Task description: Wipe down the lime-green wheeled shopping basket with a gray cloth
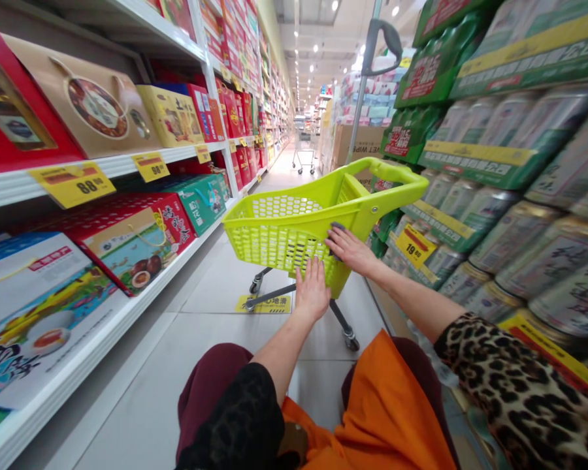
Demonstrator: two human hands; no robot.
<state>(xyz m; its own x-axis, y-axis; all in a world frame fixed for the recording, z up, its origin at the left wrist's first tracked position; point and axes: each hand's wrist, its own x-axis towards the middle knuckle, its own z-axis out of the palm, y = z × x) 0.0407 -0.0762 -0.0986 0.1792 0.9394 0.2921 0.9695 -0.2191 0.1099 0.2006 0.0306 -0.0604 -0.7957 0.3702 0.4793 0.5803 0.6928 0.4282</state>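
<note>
Looking at one lime-green shopping cart parked mid-aisle, just beyond two maroon-clad knees and one orange cloth. Got two bare hands up at its near side. Holding the left hand low by the perforated wall, with fingers stretched out and slightly spread. Holding the right hand a bit higher, with fingers close together over one dark gray cloth, mostly hidden. Can't tell if pinching it or only pressing. Can count at least two casters underneath, plus one yellow floor sticker. Farther down, can spot one metal cart. Counting three nearby yellow price tags along the left middle shelf, versus one "19.80" tag among the stacked cans on the right.
</note>
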